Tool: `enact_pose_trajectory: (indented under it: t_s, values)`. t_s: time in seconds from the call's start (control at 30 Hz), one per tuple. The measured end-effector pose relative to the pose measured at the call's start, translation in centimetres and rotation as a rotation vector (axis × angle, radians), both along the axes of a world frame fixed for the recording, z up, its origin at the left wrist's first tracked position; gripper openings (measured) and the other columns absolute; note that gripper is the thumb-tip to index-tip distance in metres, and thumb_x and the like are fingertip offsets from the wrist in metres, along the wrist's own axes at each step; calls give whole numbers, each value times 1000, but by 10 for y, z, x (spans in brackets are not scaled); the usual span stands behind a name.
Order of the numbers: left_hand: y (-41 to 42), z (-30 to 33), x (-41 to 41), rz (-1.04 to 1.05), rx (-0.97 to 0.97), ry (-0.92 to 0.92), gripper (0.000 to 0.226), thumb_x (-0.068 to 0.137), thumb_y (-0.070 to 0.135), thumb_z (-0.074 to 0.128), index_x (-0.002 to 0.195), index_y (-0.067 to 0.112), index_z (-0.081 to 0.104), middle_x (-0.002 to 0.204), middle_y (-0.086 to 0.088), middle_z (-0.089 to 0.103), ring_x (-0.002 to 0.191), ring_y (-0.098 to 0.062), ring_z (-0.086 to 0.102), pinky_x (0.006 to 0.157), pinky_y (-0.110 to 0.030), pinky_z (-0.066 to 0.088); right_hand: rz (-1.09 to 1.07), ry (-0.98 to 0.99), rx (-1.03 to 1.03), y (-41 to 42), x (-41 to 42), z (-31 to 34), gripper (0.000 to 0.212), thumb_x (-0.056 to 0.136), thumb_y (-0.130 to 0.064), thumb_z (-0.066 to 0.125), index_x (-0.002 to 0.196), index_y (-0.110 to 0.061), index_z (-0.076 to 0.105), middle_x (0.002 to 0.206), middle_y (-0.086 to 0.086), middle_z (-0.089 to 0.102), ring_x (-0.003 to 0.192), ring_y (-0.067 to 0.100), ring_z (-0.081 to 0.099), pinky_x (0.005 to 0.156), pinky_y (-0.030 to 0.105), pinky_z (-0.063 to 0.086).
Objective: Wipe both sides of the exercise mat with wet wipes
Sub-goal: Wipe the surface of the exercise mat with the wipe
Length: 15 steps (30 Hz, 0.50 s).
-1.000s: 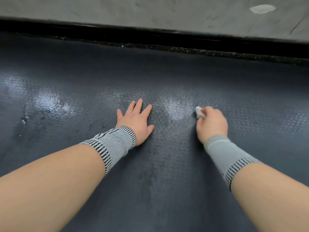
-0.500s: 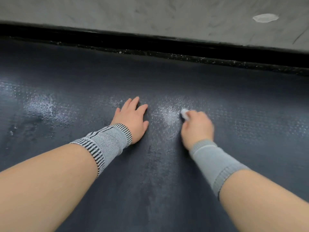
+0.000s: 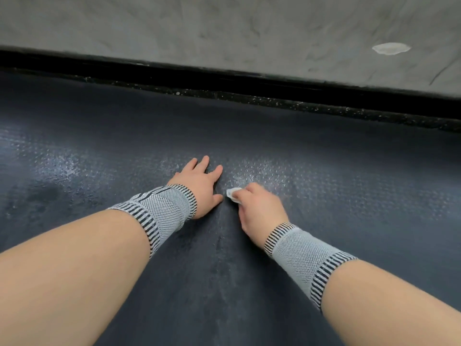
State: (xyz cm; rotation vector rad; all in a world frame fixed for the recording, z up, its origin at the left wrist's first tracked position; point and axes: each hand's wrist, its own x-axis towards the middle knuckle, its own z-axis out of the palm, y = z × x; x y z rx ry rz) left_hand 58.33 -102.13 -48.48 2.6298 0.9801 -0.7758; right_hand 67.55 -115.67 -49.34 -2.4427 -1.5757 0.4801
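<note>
A dark blue-grey textured exercise mat [image 3: 349, 196] lies flat and fills most of the head view, with wet shiny patches around the middle and left. My left hand [image 3: 199, 183] rests flat on it, fingers straight and spread. Just to its right, my right hand [image 3: 257, 208] grips a small crumpled white wet wipe [image 3: 233, 194] and presses it onto the mat. Only the wipe's left end shows past my fingers. Both wrists wear grey knitted bands with black stripes.
The mat's far edge [image 3: 249, 96] runs along a black strip, and grey concrete floor [image 3: 224, 33] lies beyond it. A pale spot [image 3: 390, 48] marks the concrete at the upper right.
My right hand has slid the wipe leftwards across the mat until it is almost beside my left thumb. My left hand has stayed pressed flat.
</note>
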Motion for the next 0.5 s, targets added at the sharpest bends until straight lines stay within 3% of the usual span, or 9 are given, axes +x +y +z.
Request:
enact_pose_trajectory:
  t_s: [0.07, 0.2, 0.27, 0.4, 0.43, 0.5]
  values:
    - [0, 0, 1, 0, -2, 9, 76, 97, 55, 43, 157, 31, 1, 164, -4, -10, 151, -28, -4, 121, -47, 19, 11, -64, -3, 0, 27, 1, 34, 93, -15, 44, 123, -25, 57, 111, 6, 52, 98, 30, 57, 81, 32, 45]
    - [-1, 1, 3, 6, -1, 14, 75, 98, 54, 43, 156, 31, 2, 164, -4, -10, 151, -28, -4, 120, -48, 22, -551, -138, -72, 0, 83, 7, 29, 93, -15, 47, 120, -15, 59, 111, 10, 55, 99, 30, 57, 74, 28, 38]
    - [-2, 2, 4, 11, -2, 7, 76, 97, 54, 44, 157, 31, 2, 164, -4, -9, 151, -28, -4, 120, -47, 21, -469, -92, -53, 13, 62, 6, 32, 93, -17, 47, 124, -19, 57, 113, 7, 54, 102, 27, 57, 76, 27, 37]
    - [-2, 8, 2, 26, 0, -5, 77, 96, 55, 47, 157, 33, 5, 164, -3, -5, 151, -28, -2, 122, -42, 16, 80, 14, -10, 20, 12, 2, 37, 95, -17, 44, 130, -25, 51, 117, 4, 50, 104, 27, 56, 85, 31, 43]
    - [-3, 9, 3, 25, -2, -8, 77, 96, 55, 47, 157, 33, 5, 164, -3, -4, 151, -28, -2, 122, -41, 16, 108, -11, 0, 19, 21, 1, 37, 94, -16, 44, 129, -25, 53, 117, 5, 50, 104, 28, 56, 85, 31, 43]
    - [-3, 9, 3, 30, -9, -17, 76, 96, 55, 47, 156, 34, 7, 164, -2, -4, 151, -28, -2, 121, -43, 19, -91, -102, -5, 19, 55, 0, 33, 93, -15, 46, 124, -21, 57, 114, 7, 51, 101, 30, 56, 81, 30, 43]
